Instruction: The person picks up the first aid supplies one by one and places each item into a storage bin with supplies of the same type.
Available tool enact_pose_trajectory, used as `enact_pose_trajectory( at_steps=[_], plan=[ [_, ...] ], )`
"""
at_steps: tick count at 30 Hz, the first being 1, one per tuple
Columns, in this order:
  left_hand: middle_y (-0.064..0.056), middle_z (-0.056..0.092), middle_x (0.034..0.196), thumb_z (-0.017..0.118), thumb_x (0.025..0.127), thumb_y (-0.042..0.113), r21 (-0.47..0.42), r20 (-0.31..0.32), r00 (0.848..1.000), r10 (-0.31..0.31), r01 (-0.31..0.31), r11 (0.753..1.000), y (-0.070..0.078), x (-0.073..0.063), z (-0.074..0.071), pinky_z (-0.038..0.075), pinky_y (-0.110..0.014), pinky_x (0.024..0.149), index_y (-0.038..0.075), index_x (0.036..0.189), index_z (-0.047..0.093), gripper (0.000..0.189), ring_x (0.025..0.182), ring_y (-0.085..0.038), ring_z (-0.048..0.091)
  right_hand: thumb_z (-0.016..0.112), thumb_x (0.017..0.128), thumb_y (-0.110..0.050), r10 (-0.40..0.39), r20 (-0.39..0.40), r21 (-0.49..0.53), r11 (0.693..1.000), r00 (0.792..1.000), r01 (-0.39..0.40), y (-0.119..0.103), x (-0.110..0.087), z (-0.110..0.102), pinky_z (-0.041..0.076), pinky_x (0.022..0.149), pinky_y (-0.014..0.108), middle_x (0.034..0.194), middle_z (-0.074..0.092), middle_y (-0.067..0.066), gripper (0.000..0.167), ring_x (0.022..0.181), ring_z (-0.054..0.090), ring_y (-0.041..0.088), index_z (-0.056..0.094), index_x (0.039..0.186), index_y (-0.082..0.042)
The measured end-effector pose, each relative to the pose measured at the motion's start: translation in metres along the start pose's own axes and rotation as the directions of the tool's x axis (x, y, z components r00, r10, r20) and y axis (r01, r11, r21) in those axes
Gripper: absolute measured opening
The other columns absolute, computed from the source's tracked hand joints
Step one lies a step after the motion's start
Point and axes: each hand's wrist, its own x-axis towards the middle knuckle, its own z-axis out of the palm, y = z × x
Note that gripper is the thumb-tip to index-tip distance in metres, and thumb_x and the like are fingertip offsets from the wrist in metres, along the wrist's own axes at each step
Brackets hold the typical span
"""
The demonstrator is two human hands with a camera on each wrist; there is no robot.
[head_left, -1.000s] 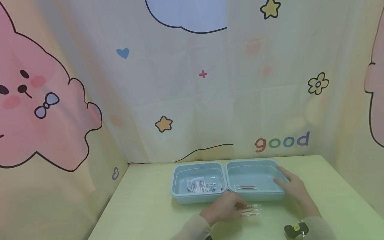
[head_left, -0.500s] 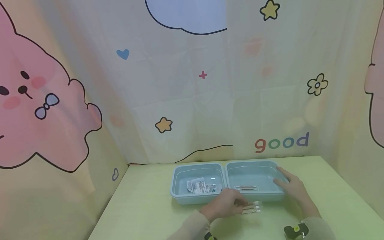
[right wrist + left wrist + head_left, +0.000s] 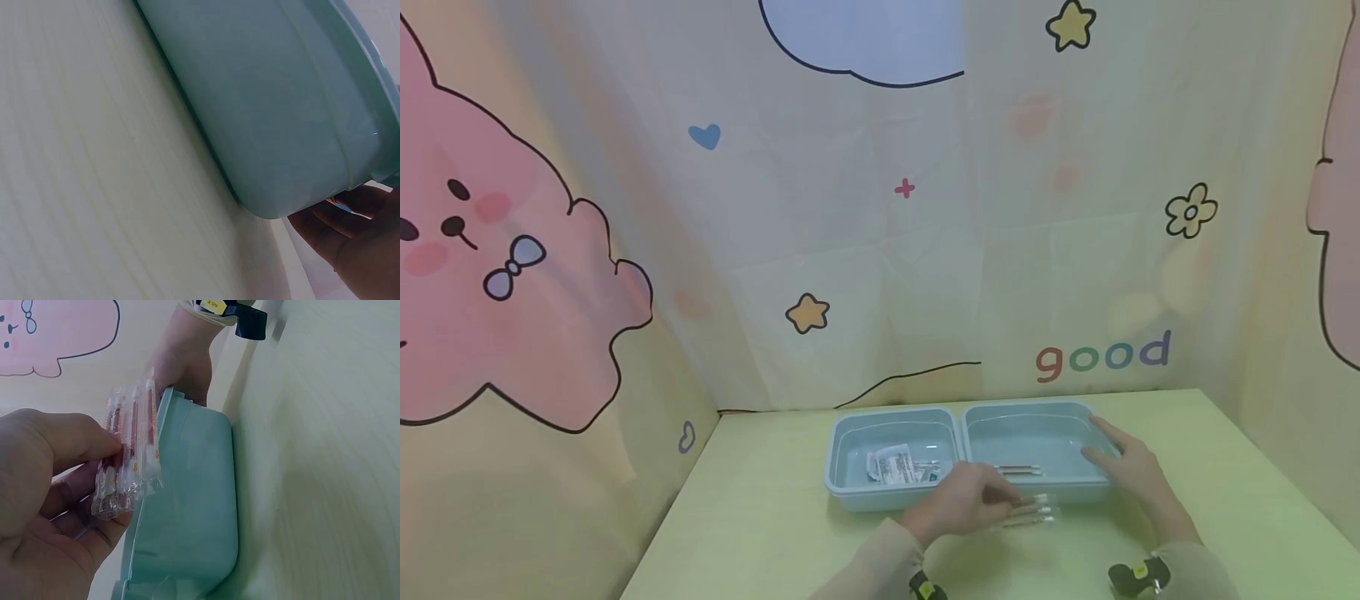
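My left hand (image 3: 961, 502) pinches a clear packet of cotton swabs (image 3: 132, 447) between thumb and fingers. The several swabs in it have brown-red shafts and white tips. It is held up in front of the right light-blue plastic bin (image 3: 1078, 493), just outside its front wall. Inside that bin, near the front, lie more swabs (image 3: 1021, 470), partly hidden by my left hand. At the bin's right end, my right hand (image 3: 1138, 482) grips the rim, thumb on the inner side and the other fingers outside. The right wrist view shows its fingers (image 3: 325, 228) against the outer wall.
A second light-blue bin (image 3: 880, 502) stands close against the left of the first. In it lie a white printed sachet (image 3: 895, 464) and other small wrapped items. Both bins sit on a pale green-yellow table (image 3: 752, 517), with a cartoon-printed curtain (image 3: 850, 208) behind and at the sides.
My left hand has risen slightly toward the right bin with the swab packet, whose several swabs now show spread side by side. The right hand stays on the bin's rim.
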Motion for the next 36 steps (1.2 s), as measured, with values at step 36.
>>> enact_pose_trajectory(
  at_steps=[36],
  plan=[
    [0.008, 0.075, 0.098, 0.07, 0.088, 0.013, -0.165, -0.079, 0.987, -0.14, 0.125, 0.978, -0.003, 0.018, -0.011, 0.05, -0.008, 0.073, 0.016, 0.102, 0.077, 0.016, 0.081, 0.009, 0.062, 0.055, 0.095, -0.05, -0.02, -0.016, 0.004, 1.0, 1.0, 0.02, 0.003, -0.002, 0.0, 0.019, 0.105, 0.075, 0.155, 0.017, 0.034, 0.081, 0.138, 0.016, 0.06, 0.021, 0.155, -0.008]
  ],
)
